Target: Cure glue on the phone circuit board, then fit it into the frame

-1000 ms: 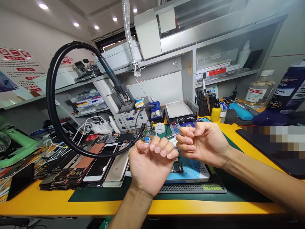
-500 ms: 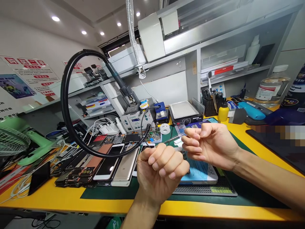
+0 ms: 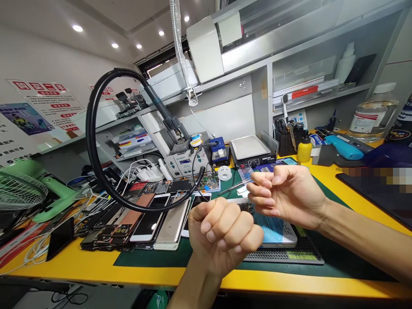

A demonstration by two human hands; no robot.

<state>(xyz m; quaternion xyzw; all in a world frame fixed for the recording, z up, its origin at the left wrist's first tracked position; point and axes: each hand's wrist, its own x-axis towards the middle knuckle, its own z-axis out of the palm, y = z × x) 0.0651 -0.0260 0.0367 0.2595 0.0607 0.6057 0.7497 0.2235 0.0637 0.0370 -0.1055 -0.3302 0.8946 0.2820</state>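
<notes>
We're in a phone repair workshop: rows of opened smartphones (image 3: 144, 225) cover the yellow worktop (image 3: 80, 265), near a hot-air rework station (image 3: 180, 165) and a preheater plate (image 3: 250, 148).

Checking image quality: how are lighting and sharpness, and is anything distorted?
In the head view, round white ceiling downlights light the scene evenly without harsh shadows; the wide lens bows the long grey shelf; the left hand and right hand look sharp; a pixelated rectangular patch obscures the far right.

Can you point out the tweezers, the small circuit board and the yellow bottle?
Tweezers (image 3: 233, 189), head view, on the shaft.
Small circuit board (image 3: 246, 207), head view, on its visible middle.
Yellow bottle (image 3: 304, 152), head view, on its body.
</notes>
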